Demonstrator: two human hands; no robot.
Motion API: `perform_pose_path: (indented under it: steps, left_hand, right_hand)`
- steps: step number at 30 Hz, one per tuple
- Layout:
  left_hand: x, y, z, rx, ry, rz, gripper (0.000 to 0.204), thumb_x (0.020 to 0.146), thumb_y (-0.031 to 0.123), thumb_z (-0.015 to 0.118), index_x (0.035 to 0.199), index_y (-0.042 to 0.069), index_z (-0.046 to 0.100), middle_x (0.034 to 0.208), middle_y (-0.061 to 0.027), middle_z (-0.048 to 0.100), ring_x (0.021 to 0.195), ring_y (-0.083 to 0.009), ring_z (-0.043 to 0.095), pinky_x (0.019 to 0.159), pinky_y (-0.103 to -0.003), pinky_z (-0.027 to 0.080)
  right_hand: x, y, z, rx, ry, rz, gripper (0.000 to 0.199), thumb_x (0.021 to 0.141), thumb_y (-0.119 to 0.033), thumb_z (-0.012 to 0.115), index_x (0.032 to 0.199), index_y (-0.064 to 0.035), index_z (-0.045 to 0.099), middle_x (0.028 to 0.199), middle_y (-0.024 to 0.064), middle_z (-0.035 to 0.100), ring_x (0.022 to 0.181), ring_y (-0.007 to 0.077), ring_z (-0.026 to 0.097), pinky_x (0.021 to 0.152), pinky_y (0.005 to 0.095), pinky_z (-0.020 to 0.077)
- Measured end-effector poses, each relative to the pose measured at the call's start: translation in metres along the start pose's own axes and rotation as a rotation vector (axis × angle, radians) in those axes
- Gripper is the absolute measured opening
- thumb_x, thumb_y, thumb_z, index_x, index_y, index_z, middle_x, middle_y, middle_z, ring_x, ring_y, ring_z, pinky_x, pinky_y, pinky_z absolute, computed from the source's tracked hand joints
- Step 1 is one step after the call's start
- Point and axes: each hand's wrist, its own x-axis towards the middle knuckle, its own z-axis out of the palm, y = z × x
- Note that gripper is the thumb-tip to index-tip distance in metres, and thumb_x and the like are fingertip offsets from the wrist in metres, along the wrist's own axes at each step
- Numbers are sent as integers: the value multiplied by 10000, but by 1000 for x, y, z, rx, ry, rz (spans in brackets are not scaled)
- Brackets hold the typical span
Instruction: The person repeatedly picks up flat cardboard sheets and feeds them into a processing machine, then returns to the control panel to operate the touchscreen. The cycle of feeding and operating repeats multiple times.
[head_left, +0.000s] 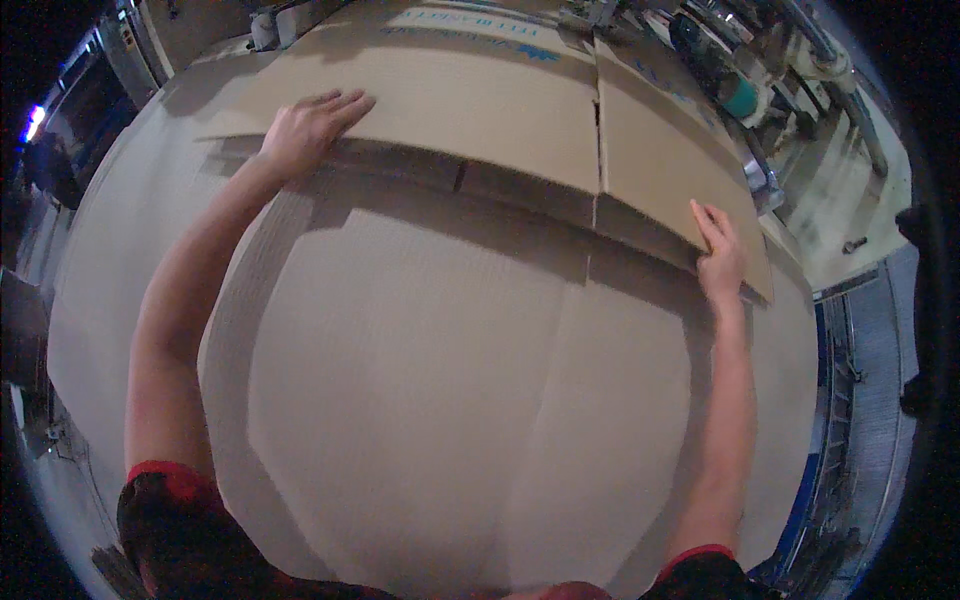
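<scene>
A large flat brown cardboard sheet (480,110) with blue print lies raised over a stack of plain corrugated sheets (420,400). My left hand (305,130) rests palm down on the upper sheet's near left edge, fingers spread flat. Over at the sheet's near right corner, my right hand (720,260) grips the edge, fingers on top. A slit (598,150) divides the sheet's flaps between my two hands. Both forearms reach forward from the lower edge in short dark sleeves with red cuffs.
Machinery with a teal part (740,95) and metal pipes (840,90) stands at the back right. A blue rail or frame (830,400) runs along the right side. Dark equipment (90,90) sits at the far left.
</scene>
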Motion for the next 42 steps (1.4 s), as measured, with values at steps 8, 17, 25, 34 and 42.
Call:
perform_pose_path:
  steps: [8,17,25,34,42]
  left_hand:
    - [95,-61,23,17,61,42,537,744,60,510,1249,237,471,1165,-55,572,963,-287,588,784,-397,489]
    - [35,0,-16,-155,-55,-154,628,815,267,585,1368,242,289,1388,-65,338,1268,-281,326,1010,-494,271]
    - [-359,-50,-154,44,-127,-993,595,819,302,570,1327,83,350,1324,-115,411,1215,-285,381,976,-405,327]
    - [-567,-81,-202,-566,-24,-1807,466,804,398,584,909,-56,580,790,-146,615,728,-233,591,634,-350,468]
    - [-476,-62,-253,-1265,731,-1857,192,828,147,564,833,-44,571,755,-95,570,652,-207,564,565,-346,470]
  right_hand:
    - [61,16,27,-135,-90,-28,697,691,112,500,1251,-302,486,1199,43,518,1069,256,507,860,395,419]
    - [11,-16,-7,-102,195,-258,540,741,45,485,1251,-134,491,1270,143,457,1182,319,418,961,436,336]
    - [-239,-95,-150,418,-301,128,285,789,-69,559,1065,-32,615,1192,171,511,1162,339,434,986,420,322]
    - [-328,-195,-169,613,-245,389,353,788,-82,539,1131,-2,566,1239,196,474,1170,352,418,994,420,312]
    - [-313,-315,-152,226,-371,-129,448,811,-223,558,1233,-90,493,1336,123,380,1257,330,303,1005,481,240]
